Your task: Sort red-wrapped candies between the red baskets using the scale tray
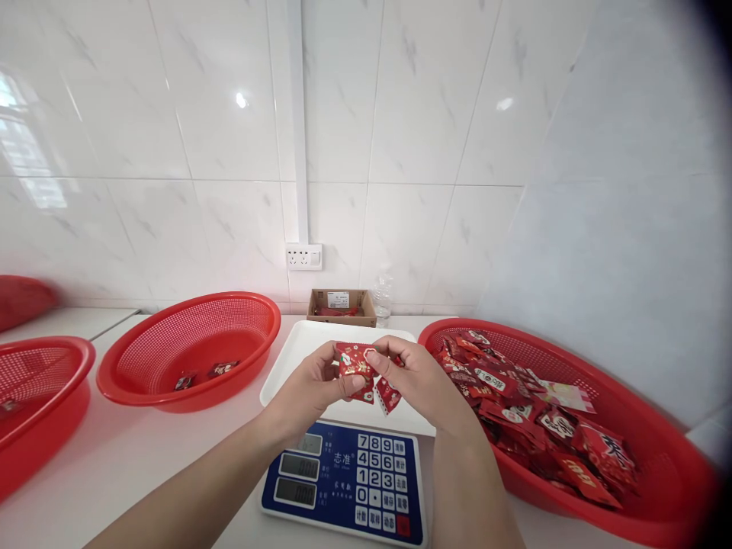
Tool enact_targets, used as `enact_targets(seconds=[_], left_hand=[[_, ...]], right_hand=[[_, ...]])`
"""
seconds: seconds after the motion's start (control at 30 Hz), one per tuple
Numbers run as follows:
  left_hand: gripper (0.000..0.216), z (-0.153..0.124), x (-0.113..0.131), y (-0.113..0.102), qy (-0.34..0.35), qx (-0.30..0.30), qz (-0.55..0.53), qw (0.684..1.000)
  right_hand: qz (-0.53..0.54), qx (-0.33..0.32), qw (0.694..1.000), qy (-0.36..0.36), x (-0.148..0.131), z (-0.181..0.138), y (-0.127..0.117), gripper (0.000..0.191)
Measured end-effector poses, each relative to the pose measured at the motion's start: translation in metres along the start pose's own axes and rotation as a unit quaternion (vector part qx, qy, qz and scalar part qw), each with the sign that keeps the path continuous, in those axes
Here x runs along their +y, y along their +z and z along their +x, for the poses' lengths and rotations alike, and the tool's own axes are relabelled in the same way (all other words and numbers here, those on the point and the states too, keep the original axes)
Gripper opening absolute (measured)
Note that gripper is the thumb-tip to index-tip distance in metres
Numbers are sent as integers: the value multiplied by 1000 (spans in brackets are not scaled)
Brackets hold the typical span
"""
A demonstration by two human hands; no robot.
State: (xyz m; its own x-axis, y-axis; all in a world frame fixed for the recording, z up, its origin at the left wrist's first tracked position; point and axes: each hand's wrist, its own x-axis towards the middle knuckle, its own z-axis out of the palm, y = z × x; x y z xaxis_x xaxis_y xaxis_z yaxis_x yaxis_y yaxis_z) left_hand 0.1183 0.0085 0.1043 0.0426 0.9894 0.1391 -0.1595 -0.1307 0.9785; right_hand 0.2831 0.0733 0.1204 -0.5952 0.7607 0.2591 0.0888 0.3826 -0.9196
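Observation:
My left hand [323, 380] pinches a small red printed packet [353, 364] between thumb and fingers. On the packet's other side, my right hand [412, 375] has its thumb on the upper corner. A second red packet [387, 395] hangs below the right fingers, tilted, its white zigzag edge downward. Both hands are above the white pan [303, 347] of a weighing scale. In front of the pan is the scale's blue keypad panel [343, 484], with three small displays at its left; the digits are faint. Part of the right fingers is hidden behind the packets.
A red basket [657, 457] full of red packets [531, 412] stands at the right. On the left, another red basket [188, 320] holds a few packets, with a further basket [51, 396] beside it. Behind the scale are a cardboard box [341, 307] and a clear plastic bottle [383, 297].

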Motion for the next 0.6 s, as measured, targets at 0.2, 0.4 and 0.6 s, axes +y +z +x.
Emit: enact_targets(seconds=[0.2, 0.4, 0.6], left_hand=[[37, -7, 5, 5, 8, -11, -15, 1000], [32, -8, 6, 9, 51, 9, -17, 999], [32, -10, 10, 16, 81, 111, -119, 983]], right_hand=[[-25, 40, 999, -12, -3, -2, 4, 36], [-16, 44, 998, -29, -5, -4, 4, 38], [-16, -2, 1000, -14, -7, -7, -1, 31]])
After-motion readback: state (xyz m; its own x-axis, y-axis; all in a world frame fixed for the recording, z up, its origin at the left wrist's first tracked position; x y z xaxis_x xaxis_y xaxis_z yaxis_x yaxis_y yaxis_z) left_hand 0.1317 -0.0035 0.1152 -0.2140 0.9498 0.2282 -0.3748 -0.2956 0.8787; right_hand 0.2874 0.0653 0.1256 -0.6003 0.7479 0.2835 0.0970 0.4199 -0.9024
